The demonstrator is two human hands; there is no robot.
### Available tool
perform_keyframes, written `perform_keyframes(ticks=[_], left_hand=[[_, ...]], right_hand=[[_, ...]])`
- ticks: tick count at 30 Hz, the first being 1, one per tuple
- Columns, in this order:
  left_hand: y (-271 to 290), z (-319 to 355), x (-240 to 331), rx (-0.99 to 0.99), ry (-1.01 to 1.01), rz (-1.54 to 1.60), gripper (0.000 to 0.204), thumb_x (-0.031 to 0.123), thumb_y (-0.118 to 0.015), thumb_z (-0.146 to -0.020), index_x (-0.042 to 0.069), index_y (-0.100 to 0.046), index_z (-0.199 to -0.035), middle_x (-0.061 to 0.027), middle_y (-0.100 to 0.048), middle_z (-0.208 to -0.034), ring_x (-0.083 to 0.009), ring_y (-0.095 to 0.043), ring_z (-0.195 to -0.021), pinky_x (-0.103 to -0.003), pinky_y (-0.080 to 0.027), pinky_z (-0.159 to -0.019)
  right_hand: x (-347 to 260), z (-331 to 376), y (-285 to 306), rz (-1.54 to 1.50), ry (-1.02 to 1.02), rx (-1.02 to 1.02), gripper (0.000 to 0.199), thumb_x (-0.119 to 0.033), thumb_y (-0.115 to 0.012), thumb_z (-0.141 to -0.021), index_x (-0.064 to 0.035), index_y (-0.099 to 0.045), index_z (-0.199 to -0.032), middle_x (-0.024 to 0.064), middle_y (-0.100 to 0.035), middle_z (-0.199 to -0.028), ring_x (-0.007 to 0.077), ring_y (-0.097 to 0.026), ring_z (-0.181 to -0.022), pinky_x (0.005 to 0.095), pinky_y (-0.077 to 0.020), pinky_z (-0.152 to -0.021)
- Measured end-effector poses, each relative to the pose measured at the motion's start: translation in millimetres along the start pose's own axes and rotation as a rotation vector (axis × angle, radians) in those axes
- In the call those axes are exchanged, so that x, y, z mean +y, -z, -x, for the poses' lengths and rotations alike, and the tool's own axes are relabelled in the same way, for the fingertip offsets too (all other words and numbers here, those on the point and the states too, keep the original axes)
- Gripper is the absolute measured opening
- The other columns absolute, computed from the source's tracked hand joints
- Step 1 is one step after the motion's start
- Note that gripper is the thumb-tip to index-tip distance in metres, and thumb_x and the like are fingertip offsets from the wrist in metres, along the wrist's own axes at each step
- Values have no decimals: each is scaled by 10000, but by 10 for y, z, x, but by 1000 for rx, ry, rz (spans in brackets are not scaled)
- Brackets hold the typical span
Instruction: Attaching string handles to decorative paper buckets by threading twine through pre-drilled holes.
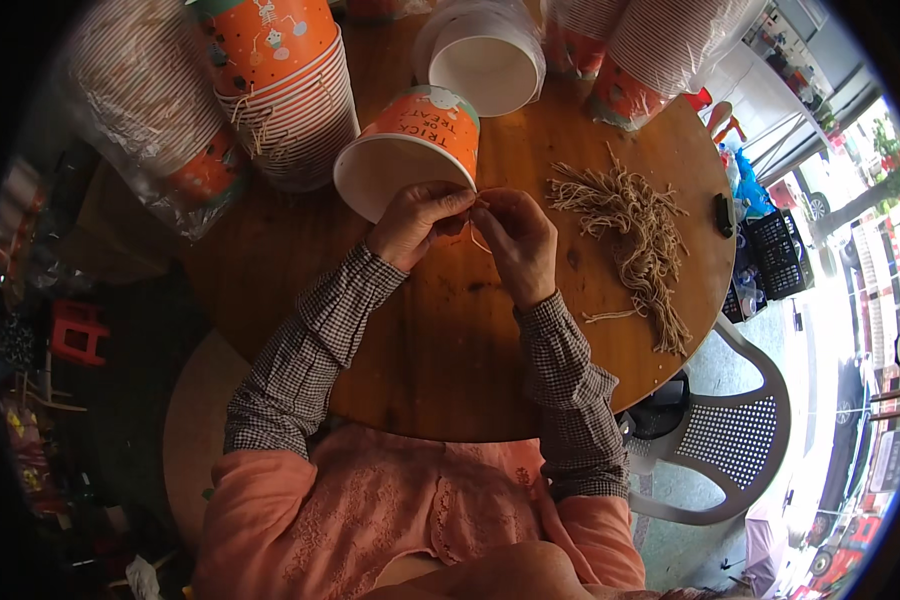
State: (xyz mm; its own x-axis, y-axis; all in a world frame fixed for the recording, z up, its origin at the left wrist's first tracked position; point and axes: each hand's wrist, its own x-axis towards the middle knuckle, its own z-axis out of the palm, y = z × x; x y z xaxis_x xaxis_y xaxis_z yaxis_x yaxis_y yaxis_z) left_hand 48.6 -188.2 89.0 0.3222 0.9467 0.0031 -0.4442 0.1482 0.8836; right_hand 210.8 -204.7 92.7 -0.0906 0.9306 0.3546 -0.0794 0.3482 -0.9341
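An orange paper bucket (460,130) with a white inside lies tipped on the wooden table, its mouth turned toward me. My left hand (420,222) is closed on its rim at the right side, thumb and fingers pinched together. Right beside it, my right hand (518,240) pinches a thin tan cord (478,240) against the same spot of the rim. A short loop of the cord hangs between the hands; whether it passes through the rim is hidden by my fingers. To the right lies a loose heap of tan cords (635,235).
Nested orange buckets with cord handles (290,120) stand at the far left, beside a plastic-wrapped stack (150,110). A white bucket in clear wrap (485,75) and another wrapped stack (660,60) are at the back. A grey plastic chair (730,430) stands by the round table's (420,370) right edge.
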Motion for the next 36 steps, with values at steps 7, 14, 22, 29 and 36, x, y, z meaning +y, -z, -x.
perform_keyframes(ticks=[7, 14, 22, 29, 36], left_hand=[[-106, 23, 26, 15, -41, -139, 181, 150, -616, -913, -5, -653, -999, -14, -638, -879, -74, -577, -786, -218, -484, -724], [-98, -2, -41, 108, -286, -359, 134, 107, -589, -926, -2, -627, -993, -13, -635, -867, -64, -578, -760, -204, -492, -689], [-52, -36, -90, 179, -404, -469, 162, 134, -592, -927, 0, -618, -1013, -13, -635, -917, -78, -587, -843, -221, -480, -774], [-49, -42, -133, 245, -393, -432, 172, 151, -581, -934, 1, -619, -1009, 0, -625, -923, -62, -567, -840, -215, -472, -765], [-75, 1, -177, 338, -378, -374, 156, 128, -585, -929, -11, -600, -995, -5, -613, -893, -64, -567, -816, -209, -488, -719]], right_hand=[[7, -9, 66, 96, 22, 83, 106, -55, -631, -871, 24, -636, -942, 42, -667, -847, 95, -633, -780, 228, -517, -678], [-9, -15, 82, -112, -155, 114, 100, -87, -618, -888, 11, -632, -901, 31, -649, -817, 81, -603, -738, 228, -521, -644], [26, -5, 129, -132, -166, 115, 89, -90, -605, -891, -2, -619, -894, 30, -635, -801, 89, -600, -722, 233, -512, -627], [66, 6, 154, -174, -188, 124, 64, -82, -602, -885, -21, -606, -870, 26, -618, -784, 92, -589, -693, 236, -493, -580], [-13, 33, 106, -231, -210, 164, 83, -96, -583, -899, -23, -578, -860, 58, -639, -795, 115, -605, -664, 238, -491, -558]])
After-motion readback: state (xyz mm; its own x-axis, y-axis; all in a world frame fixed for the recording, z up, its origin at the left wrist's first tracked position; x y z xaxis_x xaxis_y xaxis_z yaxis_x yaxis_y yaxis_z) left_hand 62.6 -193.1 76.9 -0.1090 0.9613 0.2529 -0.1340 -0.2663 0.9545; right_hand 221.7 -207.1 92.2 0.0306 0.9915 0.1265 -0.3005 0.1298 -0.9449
